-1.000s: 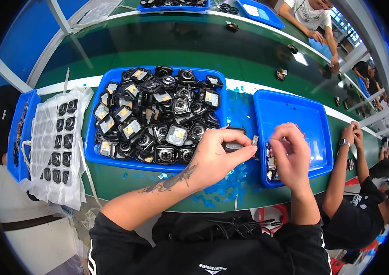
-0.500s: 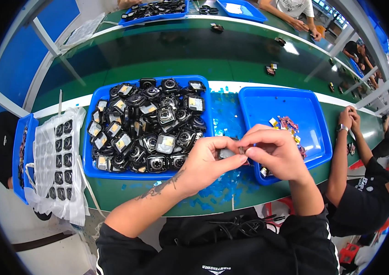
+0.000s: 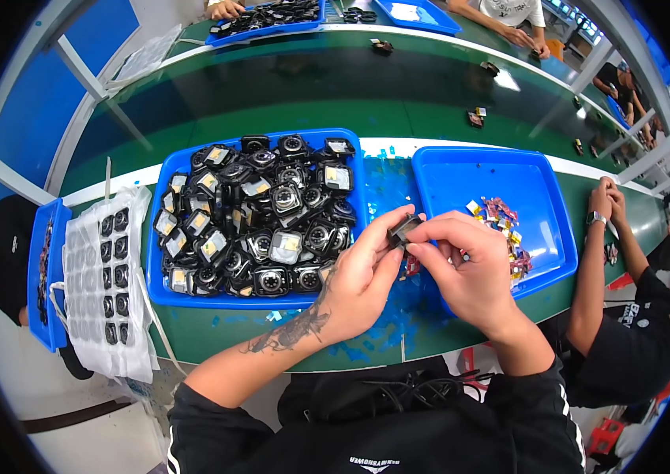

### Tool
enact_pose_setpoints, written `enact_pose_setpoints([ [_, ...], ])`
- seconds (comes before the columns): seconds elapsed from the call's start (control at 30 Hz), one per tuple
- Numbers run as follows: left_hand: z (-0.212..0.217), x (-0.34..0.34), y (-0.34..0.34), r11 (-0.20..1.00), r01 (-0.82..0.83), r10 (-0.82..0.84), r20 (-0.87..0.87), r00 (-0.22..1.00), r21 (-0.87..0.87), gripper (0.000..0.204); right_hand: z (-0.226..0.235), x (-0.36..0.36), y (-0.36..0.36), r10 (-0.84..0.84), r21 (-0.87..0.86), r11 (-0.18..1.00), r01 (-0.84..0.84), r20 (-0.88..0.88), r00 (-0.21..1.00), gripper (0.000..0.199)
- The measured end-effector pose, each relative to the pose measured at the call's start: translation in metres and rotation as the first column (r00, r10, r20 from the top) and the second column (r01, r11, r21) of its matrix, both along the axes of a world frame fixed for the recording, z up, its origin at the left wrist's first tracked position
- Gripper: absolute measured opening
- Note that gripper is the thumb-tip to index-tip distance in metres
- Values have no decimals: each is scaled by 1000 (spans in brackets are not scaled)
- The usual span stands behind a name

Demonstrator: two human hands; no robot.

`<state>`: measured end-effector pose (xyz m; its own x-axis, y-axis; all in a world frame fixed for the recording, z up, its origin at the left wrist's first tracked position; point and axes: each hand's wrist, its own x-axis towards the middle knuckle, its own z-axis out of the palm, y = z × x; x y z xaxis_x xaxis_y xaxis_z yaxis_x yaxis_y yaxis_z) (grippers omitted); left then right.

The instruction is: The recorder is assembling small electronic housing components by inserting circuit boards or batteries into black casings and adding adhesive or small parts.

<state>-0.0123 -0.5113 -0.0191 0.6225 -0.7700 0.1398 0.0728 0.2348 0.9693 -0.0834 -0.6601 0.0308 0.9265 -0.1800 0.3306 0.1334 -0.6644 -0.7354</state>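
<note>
Between my hands is a dark, squarish smartwatch case [image 3: 403, 228], tilted so that its hollow-looking side shows. The fingers and thumb of my left hand [image 3: 360, 276] are closed round it. My right hand [image 3: 461, 257] pinches at the case's right edge; its fingertips hide whether a small part is between them. To the left, a blue tray [image 3: 153, 268] is heaped with black smartwatch cases [image 3: 272, 280], some with pale backs. On the right, a second blue tray [image 3: 560, 217] holds a small pile of reddish and yellow parts [image 3: 501, 213], partly behind my right hand.
Blue film scraps [image 3: 382, 193] lie between the trays. At far left is a white moulded tray [image 3: 86, 261] with several watch parts in it. Loose parts [image 3: 474, 118] sit on the green surface beyond. A co-worker's arms [image 3: 599, 237] rest close by on the right.
My hands have turned the watch case up, so more of it shows. My left hand has rotated. Loose parts on the far green surface have shifted slightly right.
</note>
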Motion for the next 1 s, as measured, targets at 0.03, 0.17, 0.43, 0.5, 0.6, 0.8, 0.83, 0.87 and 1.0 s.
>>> enact_pose_setpoints([
  [0.03, -2, 0, -2, 998, 13, -15, -40, 999, -58, 46, -3, 2, 2, -30, -27, 999, 31, 50, 998, 12],
  [0.17, -3, 1, -2, 992, 33, -42, -80, 996, -118, 46, -4, 1, 3, -21, -100, 995, 29, 85, 996, 13],
  [0.43, -1, 2, 1, 997, 60, -59, 23, 998, -54, 46, -2, 1, 1, -12, -183, 983, 28, 89, 996, 12],
  [0.5, -1, 0, 1, 998, 69, -69, 35, 997, -4, 46, -1, 2, 1, -13, -189, 982, 29, 87, 996, 12],
  [0.6, -9, -1, 1, 999, 0, -10, 203, 979, 50, 45, 4, 1, -1, -12, -234, 972, 26, 62, 998, 12],
  [0.8, -4, -2, 4, 998, 34, -45, 237, 971, 49, 46, 10, -3, -2, -32, -95, 995, 33, 5, 999, 22],
  [0.83, -6, -2, 3, 998, 36, -47, 235, 971, 52, 46, 9, -3, -2, -28, 11, 1000, 28, -3, 1000, 25],
  [0.87, -8, -3, 1, 1000, 18, -15, 278, 960, -9, 46, 7, -2, -3, -32, 12, 999, 33, -4, 999, 25],
  [1.0, -5, -5, 4, 999, 24, -16, 290, 957, -25, 46, 0, -2, -3, 46, 139, 988, -64, 130, 990, 34],
])
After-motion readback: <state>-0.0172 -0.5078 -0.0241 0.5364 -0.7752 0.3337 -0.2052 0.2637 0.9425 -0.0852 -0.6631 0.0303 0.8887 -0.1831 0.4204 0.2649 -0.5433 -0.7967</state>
